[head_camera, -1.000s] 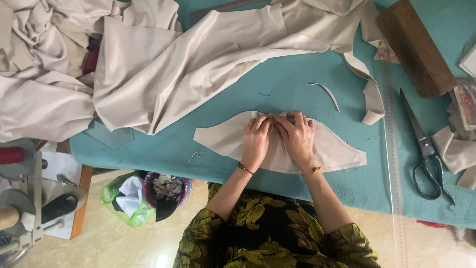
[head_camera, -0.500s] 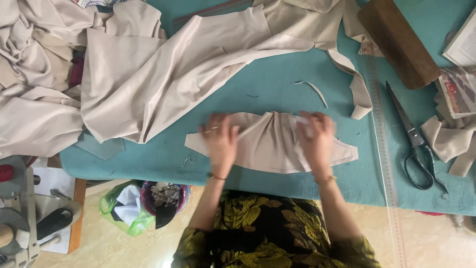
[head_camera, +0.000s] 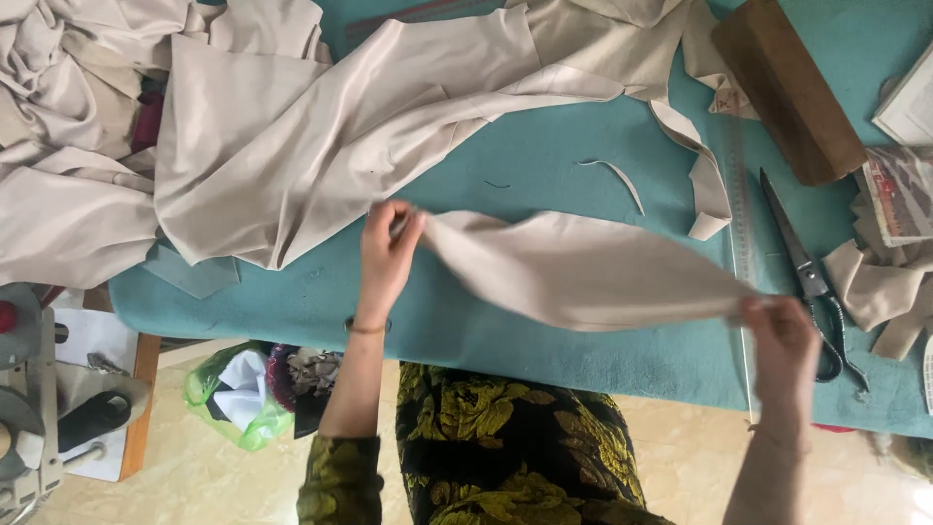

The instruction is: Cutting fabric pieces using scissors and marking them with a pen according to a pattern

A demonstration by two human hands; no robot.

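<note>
A cut piece of beige fabric [head_camera: 583, 267] hangs stretched above the teal table [head_camera: 544, 185]. My left hand [head_camera: 387, 255] pinches its left tip. My right hand [head_camera: 782, 340] grips its right tip near the table's front edge. The piece is lifted off the surface and sags slightly between both hands. A large heap of the same beige cloth [head_camera: 292, 126] lies behind it, across the left and middle of the table.
Black scissors [head_camera: 812, 282] lie on the right by a clear ruler [head_camera: 743, 233]. A brown block [head_camera: 787, 87] sits at back right, with fabric scraps [head_camera: 880, 292] and papers beside it. A bag of scraps [head_camera: 248, 394] rests on the floor; a sewing machine [head_camera: 24, 408] stands left.
The piece lay flat under both hands in the middle. My hands slid apart to its two ends, and now hold it lifted and stretched wide above the table.
</note>
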